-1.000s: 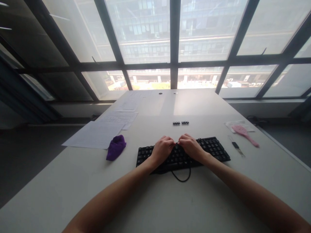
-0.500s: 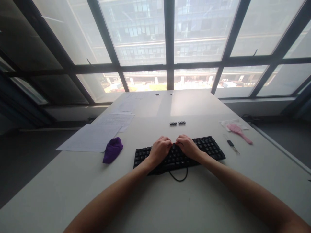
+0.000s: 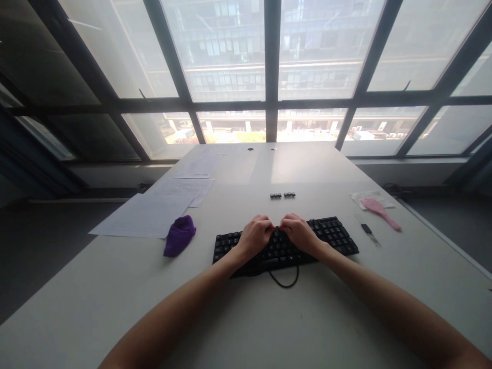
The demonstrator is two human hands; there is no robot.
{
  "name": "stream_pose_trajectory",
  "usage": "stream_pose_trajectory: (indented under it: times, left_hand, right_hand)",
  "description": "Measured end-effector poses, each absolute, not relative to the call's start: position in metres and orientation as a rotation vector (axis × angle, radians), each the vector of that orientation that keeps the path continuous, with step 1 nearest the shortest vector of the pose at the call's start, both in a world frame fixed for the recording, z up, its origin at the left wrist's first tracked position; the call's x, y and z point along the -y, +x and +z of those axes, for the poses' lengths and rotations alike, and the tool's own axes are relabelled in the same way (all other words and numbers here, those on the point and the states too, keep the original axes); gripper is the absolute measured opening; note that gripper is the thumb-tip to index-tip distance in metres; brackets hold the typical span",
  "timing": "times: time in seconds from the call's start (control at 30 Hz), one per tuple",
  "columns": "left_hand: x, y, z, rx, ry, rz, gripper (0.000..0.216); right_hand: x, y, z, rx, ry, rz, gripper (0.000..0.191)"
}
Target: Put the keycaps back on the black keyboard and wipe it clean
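Note:
A black keyboard [image 3: 277, 251] lies on the white table in front of me, its cable looping out at the near side. My left hand [image 3: 258, 234] rests over the upper middle of it, fingers curled and pinched. Facing it, my right hand [image 3: 299, 231] is bent the same way, and the fingertips of both almost meet over the upper rows of keys. Whatever small dark part lies between the fingertips is too hidden to make out. Beyond the hands, several loose black keycaps [image 3: 282, 195] sit in two short groups.
To the left are a purple cloth item [image 3: 180, 236] and sheets of paper [image 3: 142, 215]. On the right lie a pink hairbrush [image 3: 380, 211] on a white wrapper [image 3: 357, 196] and a small black-handled tool with wire ends [image 3: 368, 230]. Windows stand beyond the table [image 3: 300, 169].
The view has shifted very slightly. Both hands keep their pinched pose at the same spot on the keyboard, and nothing else has visibly moved.

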State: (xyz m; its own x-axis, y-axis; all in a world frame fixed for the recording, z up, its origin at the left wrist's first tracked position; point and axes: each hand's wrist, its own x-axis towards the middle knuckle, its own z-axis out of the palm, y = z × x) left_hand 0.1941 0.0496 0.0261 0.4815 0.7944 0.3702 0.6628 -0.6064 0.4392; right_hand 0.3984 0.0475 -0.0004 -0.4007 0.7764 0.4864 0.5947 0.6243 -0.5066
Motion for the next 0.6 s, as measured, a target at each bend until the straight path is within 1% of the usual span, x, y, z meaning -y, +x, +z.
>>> stream_pose_trajectory:
  times: [0.17,0.37,0.6]
  left_hand:
    - [-0.0478,0.1937,0.0282,-1.259,2.54,0.795,0.022]
    - [-0.0531,0.192,0.0268,-1.254,2.318,0.836,0.012]
    - [-0.0486,0.1923,0.0267,-1.182,2.51,0.85,0.018]
  right_hand:
    - [-0.0457,0.3971,0.0031,2.131,-1.063,0.341,0.026]
    - [-0.0447,0.397,0.0052,2.119,-1.068,0.363,0.023]
    - [-0.0437,0.397,0.0064,2.124,-1.081,0.335,0.023]
